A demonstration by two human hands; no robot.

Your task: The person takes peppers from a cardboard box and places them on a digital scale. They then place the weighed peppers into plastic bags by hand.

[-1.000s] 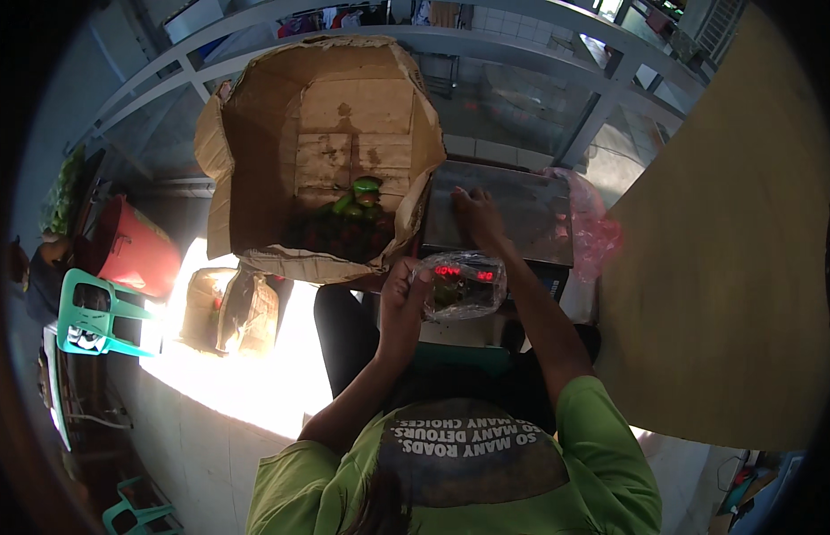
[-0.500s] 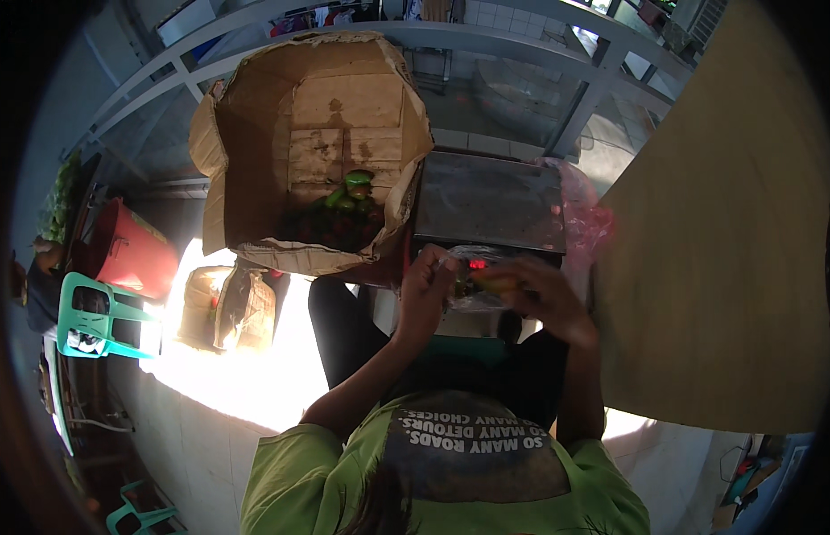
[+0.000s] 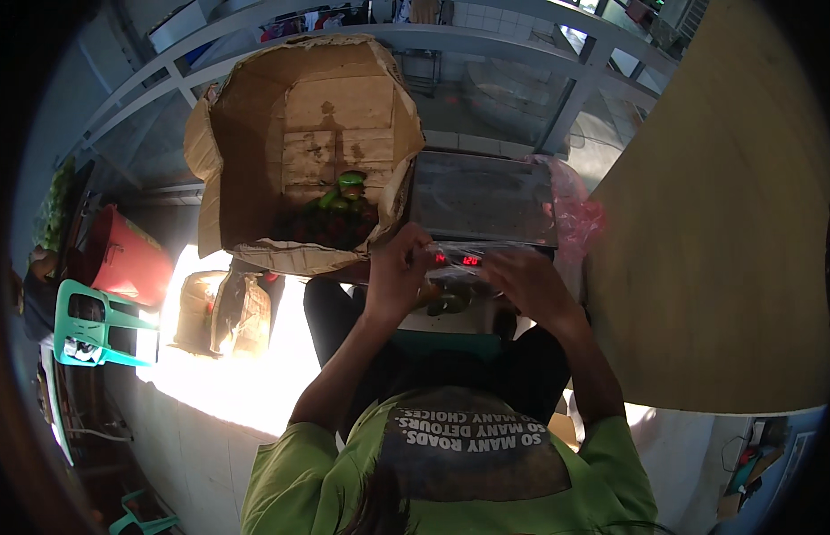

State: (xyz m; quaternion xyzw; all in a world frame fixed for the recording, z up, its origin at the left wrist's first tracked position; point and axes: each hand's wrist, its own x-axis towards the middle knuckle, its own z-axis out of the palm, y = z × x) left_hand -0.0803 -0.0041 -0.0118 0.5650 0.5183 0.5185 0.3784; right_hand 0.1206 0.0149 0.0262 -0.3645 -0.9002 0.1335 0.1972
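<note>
A clear plastic bag (image 3: 458, 283) hangs between my hands in front of a digital scale (image 3: 484, 201). Its bottom bulges with several green and yellowish vegetables that look like peppers. My left hand (image 3: 400, 267) pinches the bag's upper edge on one side, and my right hand (image 3: 529, 278) grips the other side, so the top is pulled taut. Through the film shows the scale's lit red display (image 3: 469, 261). Left of the scale, a large cardboard box (image 3: 334, 94) stands with its flaps up. Green peppers (image 3: 350, 183) and darker reddish ones lie in its shaded near end.
A crumpled pink plastic bag (image 3: 580, 218) hangs at the scale's right side. Beyond it stands a broad tan panel (image 3: 718, 259). To the left are a smaller cardboard box (image 3: 241, 312), a red bucket (image 3: 129, 259) and a green plastic chair (image 3: 85, 325). Grey railing (image 3: 486, 43) crosses behind.
The orange-green pepper that was in my right hand has left it; that hand now holds the bag's edge. My hands have spread the bag's top wide, and its contents hang lower.
</note>
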